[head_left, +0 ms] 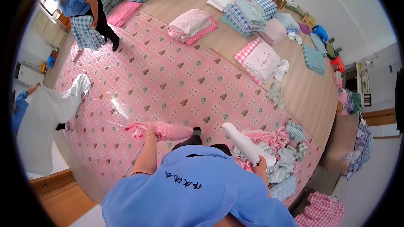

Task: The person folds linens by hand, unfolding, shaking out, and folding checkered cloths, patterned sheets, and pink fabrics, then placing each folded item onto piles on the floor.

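Observation:
My left hand is closed on a pink cloth with pale dots, bunched at its left end and smoother toward my legs. My right hand grips the lower end of a long white roll, which slants up and left; whether it is cloth cannot be told. Beneath and beside the roll lies a loose heap of crumpled laundry in pink, grey and checked fabrics. Both hands are low, on either side of my body, above a pink patterned floor sheet.
Folded bedding stacks stand on the wood-look floor, with a pink and white stack nearer me. At the upper left a person holds checked cloth. Another person's hand lifts a white sheet at the left.

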`<state>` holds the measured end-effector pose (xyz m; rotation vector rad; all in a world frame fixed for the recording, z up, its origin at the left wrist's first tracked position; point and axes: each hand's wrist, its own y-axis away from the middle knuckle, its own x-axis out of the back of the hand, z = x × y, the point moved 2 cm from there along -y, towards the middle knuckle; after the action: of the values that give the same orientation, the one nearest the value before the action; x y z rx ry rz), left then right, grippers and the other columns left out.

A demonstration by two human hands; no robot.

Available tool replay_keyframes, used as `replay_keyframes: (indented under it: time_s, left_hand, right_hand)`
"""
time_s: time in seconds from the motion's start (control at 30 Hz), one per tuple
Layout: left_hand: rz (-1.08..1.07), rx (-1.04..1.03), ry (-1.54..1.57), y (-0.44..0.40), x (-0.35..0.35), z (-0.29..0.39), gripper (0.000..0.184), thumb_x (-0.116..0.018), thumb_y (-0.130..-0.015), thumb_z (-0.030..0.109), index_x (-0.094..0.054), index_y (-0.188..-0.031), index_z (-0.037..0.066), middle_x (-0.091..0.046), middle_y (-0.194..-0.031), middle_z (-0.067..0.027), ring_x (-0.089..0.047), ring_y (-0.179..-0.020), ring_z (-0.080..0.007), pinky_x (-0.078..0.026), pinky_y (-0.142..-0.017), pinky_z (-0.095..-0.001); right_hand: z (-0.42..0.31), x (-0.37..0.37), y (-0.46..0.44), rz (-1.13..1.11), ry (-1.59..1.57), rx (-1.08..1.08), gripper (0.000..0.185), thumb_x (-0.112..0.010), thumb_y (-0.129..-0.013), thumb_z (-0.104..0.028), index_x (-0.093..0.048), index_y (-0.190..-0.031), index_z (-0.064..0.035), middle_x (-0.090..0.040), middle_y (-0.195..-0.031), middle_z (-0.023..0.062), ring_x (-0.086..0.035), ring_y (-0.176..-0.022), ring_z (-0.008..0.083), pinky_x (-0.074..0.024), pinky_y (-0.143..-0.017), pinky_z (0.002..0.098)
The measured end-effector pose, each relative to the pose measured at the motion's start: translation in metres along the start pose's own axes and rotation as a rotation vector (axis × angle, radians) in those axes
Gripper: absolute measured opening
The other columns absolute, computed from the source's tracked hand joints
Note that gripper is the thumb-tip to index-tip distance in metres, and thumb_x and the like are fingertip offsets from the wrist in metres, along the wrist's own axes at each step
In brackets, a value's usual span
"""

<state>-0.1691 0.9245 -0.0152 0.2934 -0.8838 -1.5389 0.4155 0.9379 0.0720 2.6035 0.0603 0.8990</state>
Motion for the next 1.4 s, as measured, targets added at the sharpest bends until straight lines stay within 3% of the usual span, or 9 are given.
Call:
replay_keyframes:
  time_s: [0.1, 0.17, 0.27, 0.43, 0.5, 0.6, 1.0, 1.07, 1.4]
  left_hand:
    - [0.033, -0.037, -0.140, 0.001, -0.052, 0.026, 0.057, -0.063, -0.061, -0.002, -0.038, -0.112, -0.008, -0.053, -0.098, -0.0146, -0.057, -0.076, -0.0252, -0.049, -0.065, -0.0323]
    - [0.031, -0.053, -0.082, 0.006, -0.084, 0.036, 0.058, -0.064, -0.061, -0.002, -0.037, -0.112, -0.008, -0.053, -0.098, -0.0147, -0.056, -0.077, -0.0250, -0.049, -0.065, -0.0321]
    - [-0.008, -0.018, 0.003, 0.031, -0.134, 0.066, 0.061, -0.065, -0.060, -0.001, -0.036, -0.113, -0.008, -0.052, -0.099, -0.0150, -0.056, -0.078, -0.0248, -0.048, -0.065, -0.0319]
    - [0.095, -0.001, 0.205, 0.092, -0.208, 0.093, 0.061, -0.067, -0.060, 0.000, -0.037, -0.112, -0.009, -0.052, -0.100, -0.0155, -0.056, -0.077, -0.0244, -0.049, -0.065, -0.0323]
    - [0.143, -0.004, 0.303, 0.117, -0.226, 0.099, 0.059, -0.067, -0.059, -0.001, -0.039, -0.111, -0.009, -0.052, -0.099, -0.0160, -0.056, -0.077, -0.0253, -0.049, -0.065, -0.0330]
    - [0.139, 0.000, 0.308, 0.109, -0.257, 0.109, 0.058, -0.065, -0.061, 0.004, -0.038, -0.110, -0.011, -0.053, -0.097, -0.0147, -0.056, -0.076, -0.0242, -0.048, -0.063, -0.0301]
    - [0.331, 0.212, 0.483, 0.103, -0.418, 0.173, 0.049, -0.066, -0.061, 0.006, -0.047, -0.104, -0.006, -0.053, -0.099, -0.0165, -0.056, -0.078, -0.0268, -0.047, -0.067, -0.0340]
    - [0.400, 0.298, 0.038, 0.125, -0.454, 0.237, 0.047, -0.063, -0.061, 0.006, -0.046, -0.102, -0.010, -0.055, -0.094, -0.0154, -0.057, -0.075, -0.0236, -0.048, -0.065, -0.0320]
    - [0.213, 0.125, 0.390, 0.088, -0.567, 0.335, 0.056, -0.060, -0.061, -0.005, -0.035, -0.110, -0.012, -0.051, -0.096, -0.0182, -0.057, -0.076, -0.0297, -0.050, -0.065, -0.0352]
  right_hand:
    - [0.004, 0.011, -0.064, 0.060, -0.173, -0.039, 0.036, -0.062, -0.064, -0.003, -0.051, -0.098, -0.0013, -0.056, -0.085, 0.0081, -0.052, -0.080, 0.0163, -0.0462, -0.064, 0.0291]
    - [0.001, 0.018, -0.104, 0.020, -0.838, -0.357, 0.035, -0.062, -0.062, -0.001, -0.051, -0.096, -0.0001, -0.057, -0.083, 0.0095, -0.053, -0.077, 0.0168, -0.0454, -0.062, 0.0296]
    - [-0.129, 0.063, -0.145, -0.063, -0.096, 0.126, 0.034, -0.061, -0.063, 0.000, -0.051, -0.096, 0.0004, -0.057, -0.083, 0.0110, -0.053, -0.076, 0.0178, -0.0448, -0.061, 0.0296]
    - [-0.117, 0.083, -0.287, -0.125, -0.416, 0.016, 0.032, -0.061, -0.066, -0.008, -0.051, -0.095, -0.0010, -0.057, -0.084, 0.0119, -0.055, -0.075, 0.0209, -0.0451, -0.060, 0.0309]
    - [-0.135, 0.091, -0.335, -0.058, -1.077, -0.777, 0.026, -0.049, -0.074, -0.011, -0.048, -0.098, -0.0014, -0.056, -0.087, 0.0108, -0.056, -0.081, 0.0255, -0.0481, -0.064, 0.0407]
    - [-0.167, 0.095, -0.419, -0.097, -1.217, -0.654, 0.028, -0.050, -0.073, -0.007, -0.046, -0.100, 0.0022, -0.055, -0.091, 0.0137, -0.056, -0.085, 0.0281, -0.0484, -0.070, 0.0423]
    - [-0.345, 0.066, -0.649, -0.052, -1.057, -0.693, 0.022, -0.049, -0.075, -0.006, -0.048, -0.093, 0.0060, -0.055, -0.089, 0.0158, -0.056, -0.082, 0.0290, -0.0489, -0.072, 0.0400]
    - [-0.376, 0.063, -0.678, -0.081, -1.050, -0.700, 0.021, -0.049, -0.075, -0.006, -0.048, -0.092, 0.0054, -0.055, -0.088, 0.0158, -0.057, -0.081, 0.0289, -0.0489, -0.071, 0.0403]
    - [-0.521, 0.036, -0.826, -0.186, -1.004, -0.745, 0.017, -0.053, -0.072, -0.013, -0.052, -0.087, -0.0043, -0.057, -0.080, 0.0100, -0.056, -0.075, 0.0232, -0.0471, -0.057, 0.0358]
